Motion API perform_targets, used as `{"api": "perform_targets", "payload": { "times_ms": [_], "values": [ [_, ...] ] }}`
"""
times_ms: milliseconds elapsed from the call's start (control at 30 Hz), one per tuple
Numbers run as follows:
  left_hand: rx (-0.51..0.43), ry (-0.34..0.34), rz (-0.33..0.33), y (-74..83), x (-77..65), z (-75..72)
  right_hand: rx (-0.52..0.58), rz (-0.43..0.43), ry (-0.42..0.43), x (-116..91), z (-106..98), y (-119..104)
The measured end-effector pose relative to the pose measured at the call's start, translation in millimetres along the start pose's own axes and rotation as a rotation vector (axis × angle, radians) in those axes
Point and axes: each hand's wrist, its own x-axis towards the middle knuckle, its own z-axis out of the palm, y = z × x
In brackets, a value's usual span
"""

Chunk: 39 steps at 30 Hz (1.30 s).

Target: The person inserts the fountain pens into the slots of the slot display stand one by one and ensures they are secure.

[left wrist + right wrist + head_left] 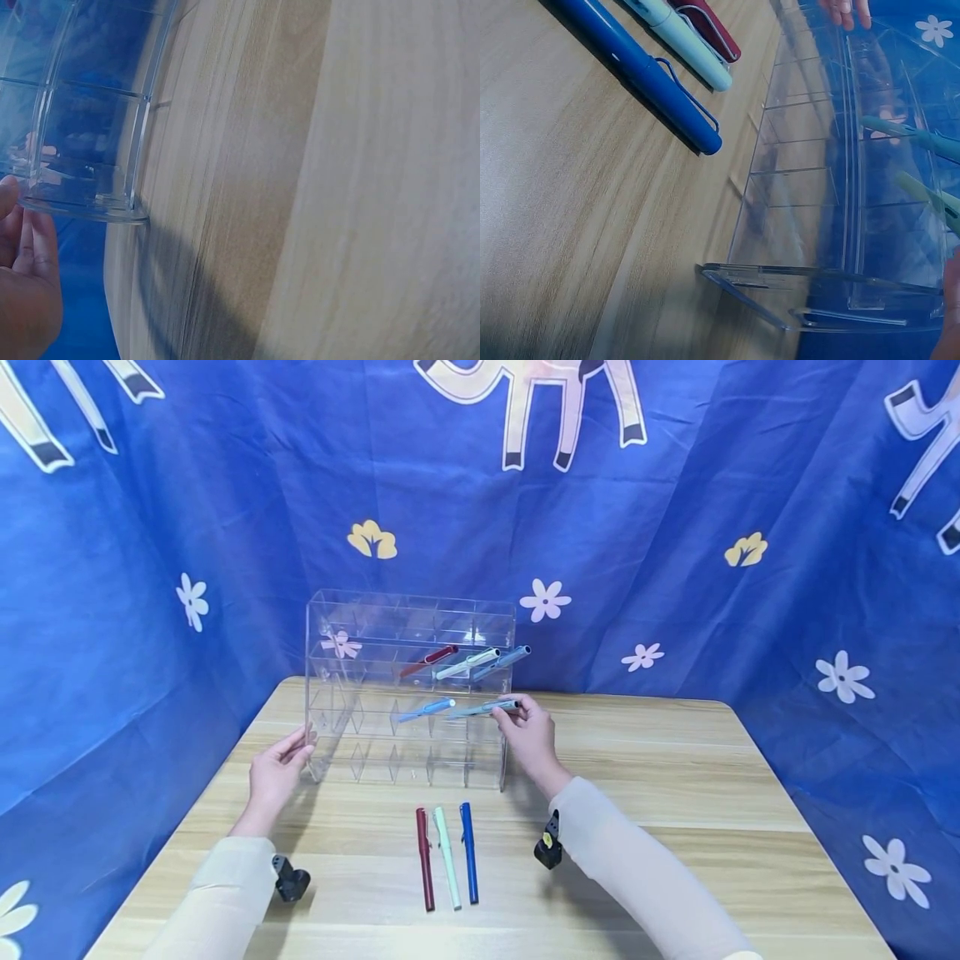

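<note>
A clear acrylic pen rack with rows of compartments stands on the wooden table. At its left side edge, my left hand grips the panel between thumb and fingers. My right hand pinches a pale green pen by its capped end, the rest of it reaching into a right-hand compartment. Beside that pen, a light blue pen sticks out of the same row. One row higher rest a dark red pen, a whitish mint pen and a grey-blue pen.
In front of the rack lie a dark red pen, a mint pen and a dark blue pen, side by side. Behind the table hangs a blue patterned cloth. Black wrist cameras sit on both sleeves.
</note>
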Motion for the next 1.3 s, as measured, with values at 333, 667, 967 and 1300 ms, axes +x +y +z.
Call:
{"api": "perform_targets", "payload": {
  "times_ms": [333, 667, 967, 1300],
  "values": [
    [0.015, 0.009, -0.007, 3.4, -0.4, 0.5, -0.230, -0.042, -0.032, 8.0, 8.0, 18.9],
    [0.020, 0.023, -0.010, 3.4, -1.3, 1.4, -0.323, -0.044, -0.063, 15.1, 11.4, 15.1],
    [0.030, 0.010, -0.013, 3.5, -2.4, 0.2, -0.436, -0.050, -0.094, 19.9, 13.6, 13.6],
    [0.057, 0.001, -0.036, 5.0, -3.1, -1.2, -0.438, 0.029, -0.147, 19.4, 9.7, 10.4]
  ]
}}
